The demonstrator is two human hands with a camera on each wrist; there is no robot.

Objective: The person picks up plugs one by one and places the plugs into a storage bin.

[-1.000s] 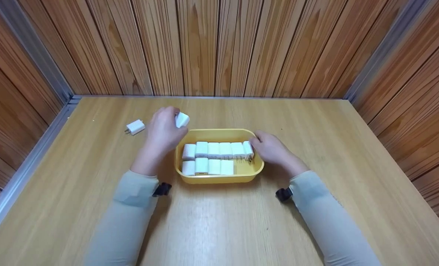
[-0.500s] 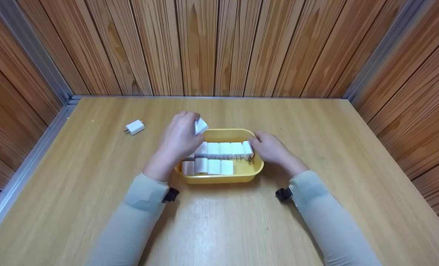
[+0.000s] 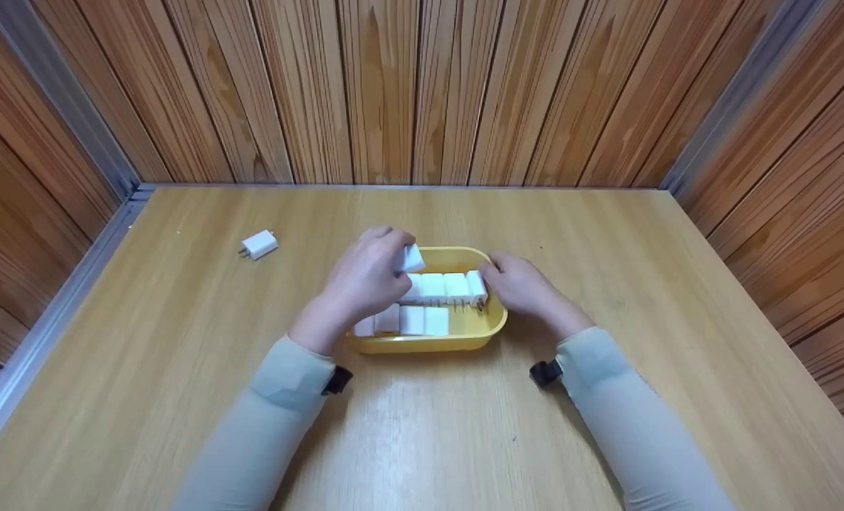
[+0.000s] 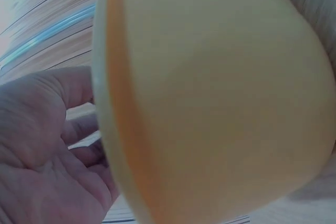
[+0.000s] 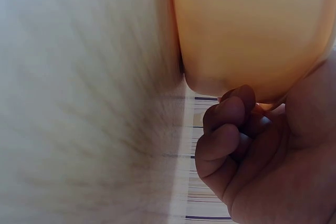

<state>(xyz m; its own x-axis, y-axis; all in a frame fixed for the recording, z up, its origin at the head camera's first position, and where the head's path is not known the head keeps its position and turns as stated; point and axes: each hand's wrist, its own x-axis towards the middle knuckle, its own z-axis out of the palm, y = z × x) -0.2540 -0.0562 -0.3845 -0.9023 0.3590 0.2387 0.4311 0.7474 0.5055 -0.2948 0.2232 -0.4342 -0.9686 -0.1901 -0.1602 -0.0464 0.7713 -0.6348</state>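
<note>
In the head view my left hand (image 3: pixel 365 277) pinches a white charger plug (image 3: pixel 412 259) over the left part of a yellow plastic basket (image 3: pixel 425 345). White charger plugs (image 3: pixel 434 287) stand in two rows inside; the hand covers the left end of the back row. My right hand (image 3: pixel 524 285) grips the basket's right rim, its thumb at the edge. From the left wrist, the basket's outer wall (image 4: pixel 220 98) fills most of the view and hides the fingertips and the plug. The right wrist view shows curled fingers (image 5: pixel 220 142) against the basket's end.
Another white charger plug (image 3: pixel 260 245) lies on the wooden table (image 3: pixel 422 440) to the left of the basket, prongs pointing left. Wood-panelled walls (image 3: pixel 382 92) enclose the table at the back and both sides.
My left hand has carried its charger plug rightward and slightly toward me, from the basket's back left corner to over the back row. The right hand and the basket have stayed in place.
</note>
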